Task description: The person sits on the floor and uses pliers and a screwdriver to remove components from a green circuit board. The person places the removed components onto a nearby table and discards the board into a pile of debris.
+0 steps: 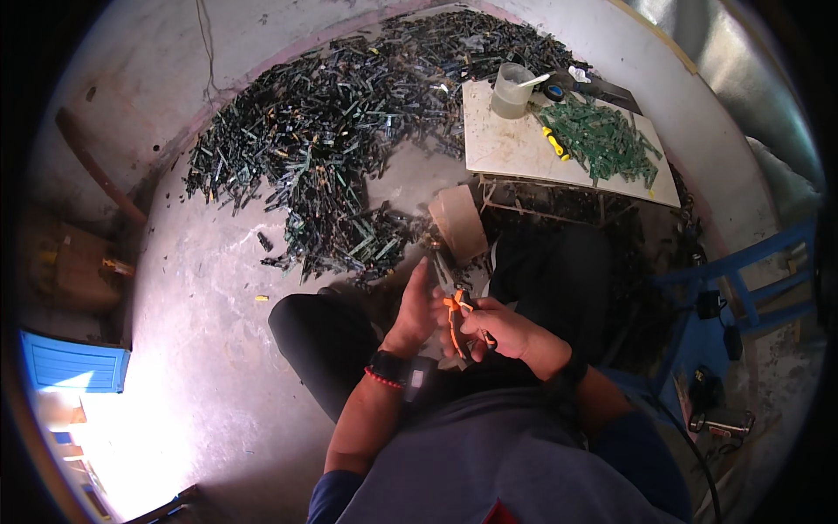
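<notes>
A jug (510, 96) stands on the white table (506, 155), near a tape roll (552, 92). A blue chair (740, 301) is at the right, a blue box (77, 362) at the left. A thin wire (208, 54) hangs down the wall (271, 31).

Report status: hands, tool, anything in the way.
Right hand gripping orange-handled pliers. Left hand close alongside, its grip unclear. Tan slab just beyond the pliers; no clear obstruction.
</notes>
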The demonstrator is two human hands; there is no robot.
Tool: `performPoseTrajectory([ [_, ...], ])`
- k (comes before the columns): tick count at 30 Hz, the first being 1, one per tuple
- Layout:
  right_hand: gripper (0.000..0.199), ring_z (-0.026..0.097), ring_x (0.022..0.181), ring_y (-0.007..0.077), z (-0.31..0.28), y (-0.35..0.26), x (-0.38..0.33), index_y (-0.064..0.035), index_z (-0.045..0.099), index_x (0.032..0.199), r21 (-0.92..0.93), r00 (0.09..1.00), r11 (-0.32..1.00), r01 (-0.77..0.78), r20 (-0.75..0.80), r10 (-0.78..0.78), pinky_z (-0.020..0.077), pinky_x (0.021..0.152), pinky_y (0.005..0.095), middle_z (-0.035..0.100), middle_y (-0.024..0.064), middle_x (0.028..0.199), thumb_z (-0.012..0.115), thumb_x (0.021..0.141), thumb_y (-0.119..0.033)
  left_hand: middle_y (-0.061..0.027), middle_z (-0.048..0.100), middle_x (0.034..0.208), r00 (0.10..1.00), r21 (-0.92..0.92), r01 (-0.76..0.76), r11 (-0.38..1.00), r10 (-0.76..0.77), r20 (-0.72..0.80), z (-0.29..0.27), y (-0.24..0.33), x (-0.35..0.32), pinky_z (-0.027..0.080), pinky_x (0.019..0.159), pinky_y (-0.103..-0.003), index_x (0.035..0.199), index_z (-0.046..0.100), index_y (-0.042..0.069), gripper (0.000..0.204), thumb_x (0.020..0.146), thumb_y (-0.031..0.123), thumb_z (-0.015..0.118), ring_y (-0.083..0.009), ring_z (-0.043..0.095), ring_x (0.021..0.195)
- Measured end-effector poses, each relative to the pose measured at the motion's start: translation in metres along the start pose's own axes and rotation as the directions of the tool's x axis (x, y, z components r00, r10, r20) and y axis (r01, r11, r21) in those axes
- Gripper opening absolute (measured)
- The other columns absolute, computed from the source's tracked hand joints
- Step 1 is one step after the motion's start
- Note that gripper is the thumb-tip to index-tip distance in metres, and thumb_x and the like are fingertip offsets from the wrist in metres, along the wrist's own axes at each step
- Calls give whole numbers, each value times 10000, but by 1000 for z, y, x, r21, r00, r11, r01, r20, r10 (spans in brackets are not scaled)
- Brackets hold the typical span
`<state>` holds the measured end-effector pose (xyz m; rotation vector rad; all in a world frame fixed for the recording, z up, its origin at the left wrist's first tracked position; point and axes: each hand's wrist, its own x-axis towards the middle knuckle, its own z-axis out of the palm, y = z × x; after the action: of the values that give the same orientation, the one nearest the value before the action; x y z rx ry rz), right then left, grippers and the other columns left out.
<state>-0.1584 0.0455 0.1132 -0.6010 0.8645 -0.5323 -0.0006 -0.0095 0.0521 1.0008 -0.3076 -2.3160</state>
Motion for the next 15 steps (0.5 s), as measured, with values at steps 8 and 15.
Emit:
performPoseTrajectory([
  [8, 526, 647, 809, 267, -7, 3, 2, -14, 456, 1256, 216, 993, 974, 68, 76, -86, 482, 460, 243, 617, 142, 938, 432, 742, -122, -80, 530, 639, 1000, 13, -10, 1000, 10, -3, -17, -9, 19, 380, 445, -274, 664, 399, 103, 586, 815, 668, 444, -193, 500, 534],
  [15, 495, 648, 799, 245, -6, 2, 2, -7, 476, 1225, 138, 999, 990, 34, 25, -38, 478, 465, 243, 621, 138, 917, 430, 748, -129, -94, 544, 654, 999, 55, -17, 998, 18, -26, -6, -5, 10, 397, 474, -266, 660, 394, 110, 566, 839, 647, 426, -196, 515, 552],
])
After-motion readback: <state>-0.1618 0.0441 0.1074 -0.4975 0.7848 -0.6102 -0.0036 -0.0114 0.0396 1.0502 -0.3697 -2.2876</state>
